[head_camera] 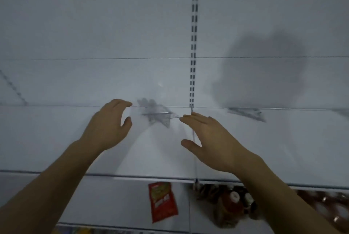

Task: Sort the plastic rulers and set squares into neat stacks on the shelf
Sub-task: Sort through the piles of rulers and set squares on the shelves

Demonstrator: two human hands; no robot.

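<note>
Now both hands, left hand and right hand, reach empty and loosely spread toward the clear set squares between them; next, gathering them together.

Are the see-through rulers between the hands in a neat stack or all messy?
Messy. The clear rulers and set squares lie fanned out at crossing angles on the shelf, corners poking every way.

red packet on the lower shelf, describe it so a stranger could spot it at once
Start at the white upper shelf where both hands reach, then drop below its front edge. The flat red plastic packet lies alone there, left of the dark brown bottles with pale caps. It is the only flat red item.
</note>
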